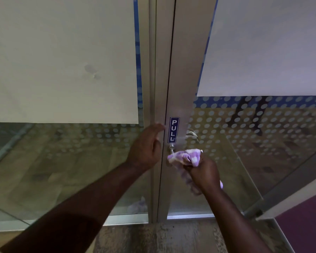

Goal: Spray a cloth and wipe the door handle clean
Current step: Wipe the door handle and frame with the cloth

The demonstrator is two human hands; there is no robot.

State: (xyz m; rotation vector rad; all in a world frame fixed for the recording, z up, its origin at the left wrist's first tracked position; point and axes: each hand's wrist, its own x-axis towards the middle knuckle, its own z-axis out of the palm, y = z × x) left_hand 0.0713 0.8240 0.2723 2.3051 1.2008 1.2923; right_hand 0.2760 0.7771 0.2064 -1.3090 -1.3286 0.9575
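A purple-and-white checked cloth [187,157] is bunched over the metal door handle [171,150], just below a blue PULL sign [174,130]. My right hand [203,173] grips the cloth from below and presses it onto the handle, most of which is hidden; only its round base and a bit of its right tip show. My left hand [147,146] rests flat against the metal door frame [179,79] left of the handle, fingers apart, holding nothing. No spray bottle is in view.
The glass door has frosted dots and white paper sheets [62,57] taped over its upper panes. A second handle [192,134] shows through the glass on the far side. Speckled floor [153,238] lies at the bottom, and a purple surface [305,221] at the lower right.
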